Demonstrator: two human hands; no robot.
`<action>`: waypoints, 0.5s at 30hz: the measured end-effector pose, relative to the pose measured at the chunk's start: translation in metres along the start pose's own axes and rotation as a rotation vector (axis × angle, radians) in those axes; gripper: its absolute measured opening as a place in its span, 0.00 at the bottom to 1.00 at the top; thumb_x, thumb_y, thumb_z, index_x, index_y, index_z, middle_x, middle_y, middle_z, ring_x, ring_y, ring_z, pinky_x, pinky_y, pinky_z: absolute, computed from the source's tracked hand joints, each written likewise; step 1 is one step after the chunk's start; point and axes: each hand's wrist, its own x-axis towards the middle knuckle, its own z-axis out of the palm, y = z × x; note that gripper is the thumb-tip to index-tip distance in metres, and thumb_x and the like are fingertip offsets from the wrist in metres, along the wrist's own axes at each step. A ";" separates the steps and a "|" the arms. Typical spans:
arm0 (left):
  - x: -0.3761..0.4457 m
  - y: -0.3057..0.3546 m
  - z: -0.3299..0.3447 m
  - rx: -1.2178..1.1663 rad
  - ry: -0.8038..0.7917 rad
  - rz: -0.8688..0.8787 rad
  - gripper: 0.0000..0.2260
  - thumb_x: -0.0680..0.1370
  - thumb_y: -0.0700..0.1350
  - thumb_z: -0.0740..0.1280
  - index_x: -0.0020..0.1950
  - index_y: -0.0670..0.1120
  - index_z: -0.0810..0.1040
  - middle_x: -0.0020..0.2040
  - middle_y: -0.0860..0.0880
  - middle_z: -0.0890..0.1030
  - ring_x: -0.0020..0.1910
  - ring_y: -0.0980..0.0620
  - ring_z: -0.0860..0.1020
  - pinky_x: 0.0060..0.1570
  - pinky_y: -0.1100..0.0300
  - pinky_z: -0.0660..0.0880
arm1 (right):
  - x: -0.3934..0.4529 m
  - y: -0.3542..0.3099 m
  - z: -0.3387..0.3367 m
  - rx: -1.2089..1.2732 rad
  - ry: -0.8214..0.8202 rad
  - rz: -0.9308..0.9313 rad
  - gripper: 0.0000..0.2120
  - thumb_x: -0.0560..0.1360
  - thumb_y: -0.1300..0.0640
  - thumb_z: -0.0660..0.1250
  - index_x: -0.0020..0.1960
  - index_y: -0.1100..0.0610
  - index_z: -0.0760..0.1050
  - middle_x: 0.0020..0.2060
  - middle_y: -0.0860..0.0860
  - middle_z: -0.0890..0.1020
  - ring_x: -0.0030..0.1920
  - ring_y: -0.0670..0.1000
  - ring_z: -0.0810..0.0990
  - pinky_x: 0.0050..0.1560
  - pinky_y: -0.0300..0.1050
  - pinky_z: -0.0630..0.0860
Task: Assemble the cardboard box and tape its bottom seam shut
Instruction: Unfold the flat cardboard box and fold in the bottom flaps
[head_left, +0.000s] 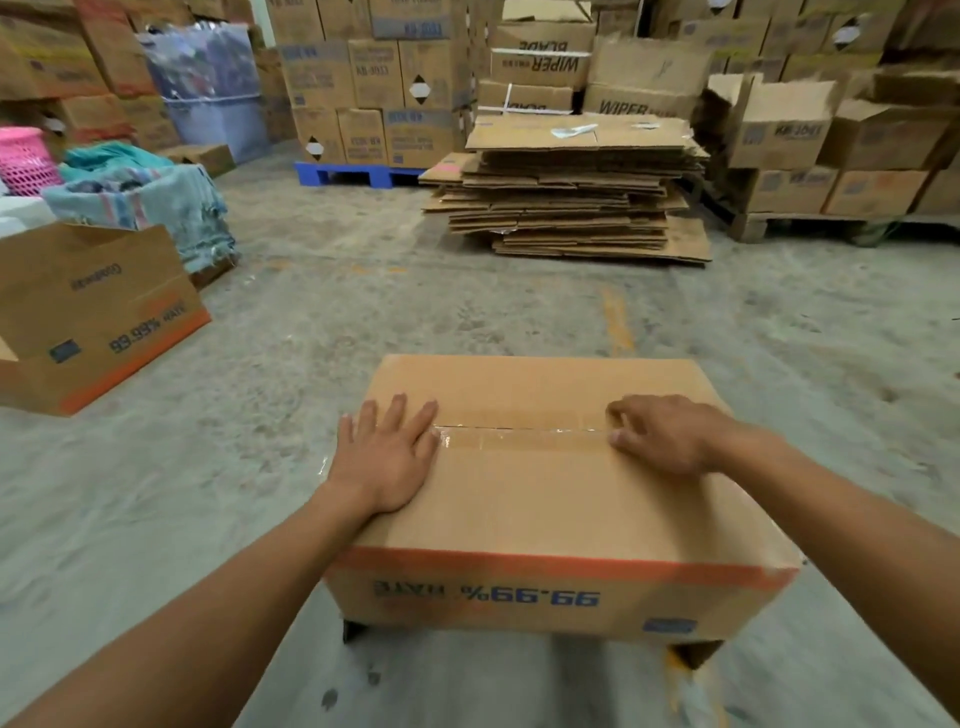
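Pressing clear tape strip (522, 439), lying left-right along brown cardboard box (545, 499) seam: left hand (387, 454) flat, released; right hand (662, 434) curled, fingertips on the tape's right end.

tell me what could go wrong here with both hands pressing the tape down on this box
1. The tape looks wrinkled along the seam between the hands, so it may bond poorly and lift.
2. The box seems perched on a smaller support underneath; uneven pressure from the flat left hand or the right hand could tip it.
3. The right hand's bent fingers may peel the tape end if they drag.
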 end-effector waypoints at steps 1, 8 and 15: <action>0.001 -0.003 0.002 -0.015 0.031 0.019 0.25 0.81 0.61 0.42 0.79 0.62 0.47 0.81 0.51 0.47 0.79 0.42 0.46 0.75 0.41 0.45 | -0.009 0.008 0.018 0.015 0.053 0.009 0.29 0.79 0.34 0.45 0.78 0.41 0.55 0.79 0.46 0.58 0.77 0.54 0.58 0.74 0.58 0.57; -0.007 -0.050 0.006 -0.385 0.090 0.153 0.23 0.83 0.55 0.53 0.79 0.53 0.58 0.80 0.53 0.52 0.79 0.54 0.45 0.73 0.60 0.44 | -0.029 0.054 0.056 0.282 0.211 0.139 0.32 0.76 0.29 0.47 0.77 0.36 0.52 0.79 0.42 0.48 0.79 0.49 0.45 0.76 0.60 0.45; -0.018 -0.044 0.007 -0.588 0.165 0.110 0.21 0.83 0.46 0.60 0.76 0.48 0.66 0.79 0.50 0.58 0.78 0.55 0.51 0.68 0.66 0.47 | -0.052 0.056 0.059 0.593 0.239 0.126 0.30 0.78 0.38 0.60 0.77 0.43 0.60 0.80 0.46 0.49 0.78 0.50 0.53 0.75 0.50 0.53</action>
